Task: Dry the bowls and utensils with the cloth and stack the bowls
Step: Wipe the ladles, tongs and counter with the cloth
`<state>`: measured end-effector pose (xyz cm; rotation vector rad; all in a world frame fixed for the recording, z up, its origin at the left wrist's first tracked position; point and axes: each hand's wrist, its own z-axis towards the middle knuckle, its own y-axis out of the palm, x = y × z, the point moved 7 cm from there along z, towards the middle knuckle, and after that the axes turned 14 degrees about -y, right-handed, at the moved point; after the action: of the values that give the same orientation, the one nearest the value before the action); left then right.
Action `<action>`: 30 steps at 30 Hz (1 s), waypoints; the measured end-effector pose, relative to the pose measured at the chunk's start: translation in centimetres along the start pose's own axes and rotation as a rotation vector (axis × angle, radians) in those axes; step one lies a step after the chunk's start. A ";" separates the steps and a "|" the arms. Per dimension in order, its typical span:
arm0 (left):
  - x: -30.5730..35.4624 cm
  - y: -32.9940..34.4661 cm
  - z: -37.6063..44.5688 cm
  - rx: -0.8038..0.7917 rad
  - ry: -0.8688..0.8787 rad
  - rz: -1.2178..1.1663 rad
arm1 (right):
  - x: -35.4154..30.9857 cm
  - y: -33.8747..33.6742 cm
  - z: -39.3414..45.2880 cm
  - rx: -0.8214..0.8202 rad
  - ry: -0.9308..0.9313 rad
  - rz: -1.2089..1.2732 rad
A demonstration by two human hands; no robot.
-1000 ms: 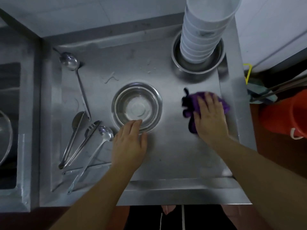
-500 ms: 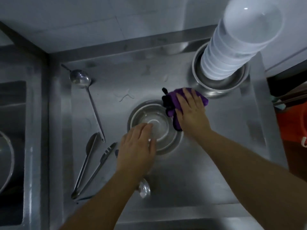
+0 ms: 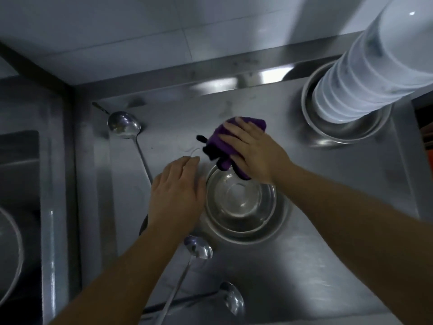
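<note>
A steel bowl (image 3: 241,205) sits upright in the middle of the steel counter (image 3: 328,254). My left hand (image 3: 178,193) lies against the bowl's left rim, fingers together and flat. My right hand (image 3: 255,151) holds a purple cloth (image 3: 222,139) over the bowl's far rim. A tall stack of white bowls (image 3: 375,66) stands in a steel basin (image 3: 346,130) at the back right. One ladle (image 3: 124,125) lies at the back left, and two more ladles (image 3: 199,249) (image 3: 230,301) lie near the front edge.
A sink (image 3: 21,184) with a steel basin (image 3: 9,254) in it is at the left. A tiled wall (image 3: 164,31) rises behind the counter. An orange object (image 3: 430,170) shows at the right edge.
My right hand carried the cloth from the counter's right side to the bowl's far rim. My left hand shifted from the bowl's near rim to its left side. The view moved closer.
</note>
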<state>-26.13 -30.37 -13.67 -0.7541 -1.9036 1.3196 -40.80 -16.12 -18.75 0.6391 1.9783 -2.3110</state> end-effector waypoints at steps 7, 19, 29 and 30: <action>-1.3 -0.4 0.5 -0.011 -0.015 -0.030 | 7.8 -3.1 1.6 0.354 0.957 0.020; -6.1 -3.5 0.7 0.011 -0.171 -0.113 | -8.7 4.7 9.5 -0.046 -0.073 0.093; -7.0 -4.2 -1.2 0.011 -0.140 -0.151 | 4.1 -0.9 7.1 0.196 0.756 0.032; -7.0 -4.2 -1.4 0.010 -0.141 -0.153 | 3.5 -0.6 8.0 0.177 0.737 0.028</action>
<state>-21.12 -36.39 -10.82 -0.5104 -2.0209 1.3145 -46.44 -22.83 -18.52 1.7238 1.9498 -2.4696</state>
